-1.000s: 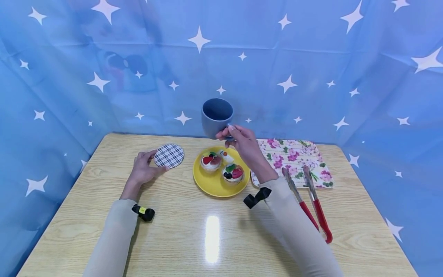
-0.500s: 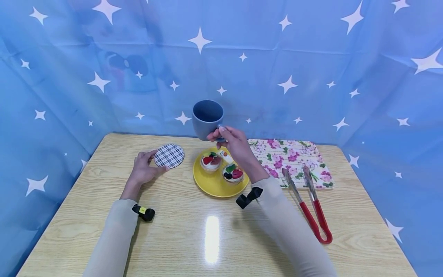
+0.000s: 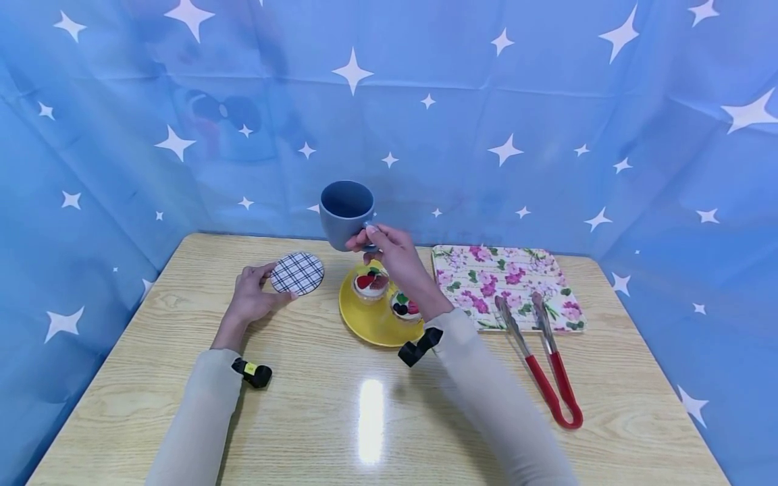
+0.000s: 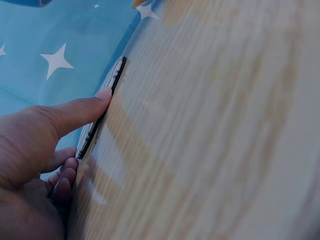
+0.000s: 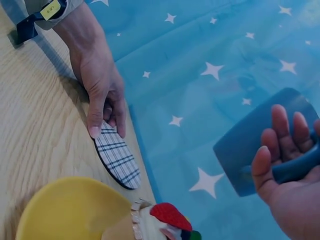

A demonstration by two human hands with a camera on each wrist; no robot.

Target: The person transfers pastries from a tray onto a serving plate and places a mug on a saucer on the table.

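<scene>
A blue-grey mug (image 3: 342,219) hangs upright in the air at the table's back edge. My right hand (image 3: 392,255) grips it by its handle, the fingers curled through, as the right wrist view of the mug (image 5: 260,145) shows. On the left lies a round plaid coaster (image 3: 297,274) with a dark edge. My left hand (image 3: 254,297) holds the coaster by its rim, thumb on the near side and fingers on the far side. In the left wrist view, the thumb (image 4: 82,114) touches the coaster's edge (image 4: 119,75), which lies flat on the wooden table.
A yellow plate (image 3: 358,324) with fruit-topped tarts (image 3: 371,285) sits mid-table, partly under my right forearm. To the right lies a floral tray (image 3: 486,270), with red-handled tongs (image 3: 556,385) resting their metal tips on it. A blue star-patterned curtain (image 3: 450,135) stands behind the table.
My right hand has carried the mug leftward and slightly down, from above the plate toward the coaster. My left hand and the coaster have stayed where they were.
</scene>
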